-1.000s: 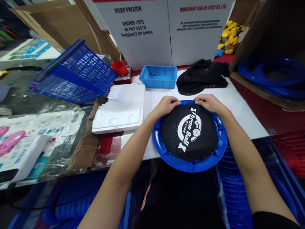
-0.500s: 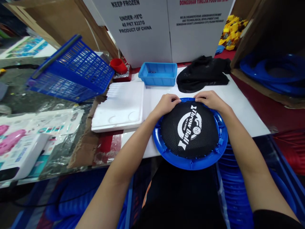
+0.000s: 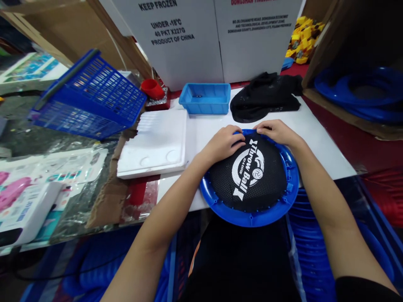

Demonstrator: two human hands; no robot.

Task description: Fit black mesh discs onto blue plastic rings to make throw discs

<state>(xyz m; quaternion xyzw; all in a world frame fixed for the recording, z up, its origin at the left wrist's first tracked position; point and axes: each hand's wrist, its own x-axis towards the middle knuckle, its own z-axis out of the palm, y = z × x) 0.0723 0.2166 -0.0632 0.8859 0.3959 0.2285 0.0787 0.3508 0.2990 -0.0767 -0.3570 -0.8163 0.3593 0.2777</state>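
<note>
A blue plastic ring (image 3: 252,219) lies at the table's front edge, its near side jutting out over my lap. Black mesh (image 3: 272,184) printed "Throw Ball" in white spans its middle, and small pegs line the inner rim. On the far left part of the rim rests my left hand (image 3: 224,143), fingers bent and apart, their tips touching rim and mesh; its thumb is hardly visible. My right hand (image 3: 277,132) pinches the mesh edge against the rim at the far side, close to the left fingers.
Behind the ring stand a light blue tray (image 3: 204,110) and a black mesh pile (image 3: 266,98). Left are a white foam slab (image 3: 154,144), a red cup (image 3: 152,89) and a tilted blue basket (image 3: 91,96). More blue rings (image 3: 355,94) lie in a carton at right.
My left fingers have loosened from their pinch and spread over the rim and mesh, a little to the right. The right hand keeps its place; the whole view has shifted slightly.
</note>
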